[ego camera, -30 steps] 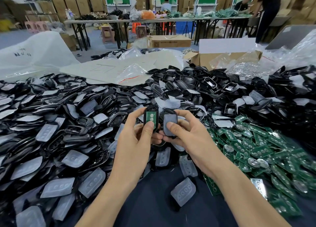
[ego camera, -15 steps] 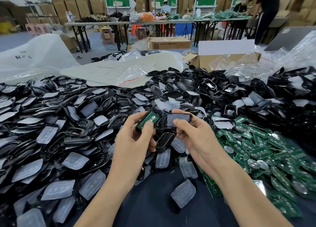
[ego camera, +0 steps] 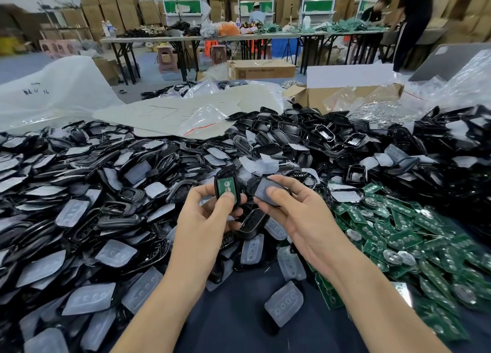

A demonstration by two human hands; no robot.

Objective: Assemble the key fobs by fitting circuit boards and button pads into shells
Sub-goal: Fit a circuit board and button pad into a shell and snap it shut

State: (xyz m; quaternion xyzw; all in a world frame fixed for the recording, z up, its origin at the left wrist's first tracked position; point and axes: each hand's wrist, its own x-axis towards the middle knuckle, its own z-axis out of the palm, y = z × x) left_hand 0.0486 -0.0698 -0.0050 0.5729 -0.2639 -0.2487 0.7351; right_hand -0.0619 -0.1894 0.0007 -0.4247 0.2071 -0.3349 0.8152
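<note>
1. The left hand [ego camera: 207, 215] is gripping a black shell [ego camera: 216, 186], with the thumb pressing on its lower end and the fingers curling behind it.
2. A green circuit board [ego camera: 225, 185] is sitting inside that shell, facing the camera and standing nearly upright.
3. The right hand [ego camera: 297, 215] is pinching a translucent button pad [ego camera: 264, 190] between thumb and forefinger; a second shell [ego camera: 255, 185] is showing as a dark edge around it, and whether the pad is fully seated cannot be told.
4. The two held pieces are hovering just beside each other above the heap, not touching.
5. A third shell [ego camera: 252, 221] is lying just below the fingers of both hands; whether a finger is holding it cannot be told.
6. A heap of shells and pads [ego camera: 79, 187] is spreading across the left and far side of the table.
7. A pile of circuit boards [ego camera: 398, 233] is lying to the right.
8. A loose pad [ego camera: 284, 303] is resting on the dark cloth [ego camera: 239, 320] between the forearms.
9. A cardboard box [ego camera: 313, 98] is standing behind the heap.
</note>
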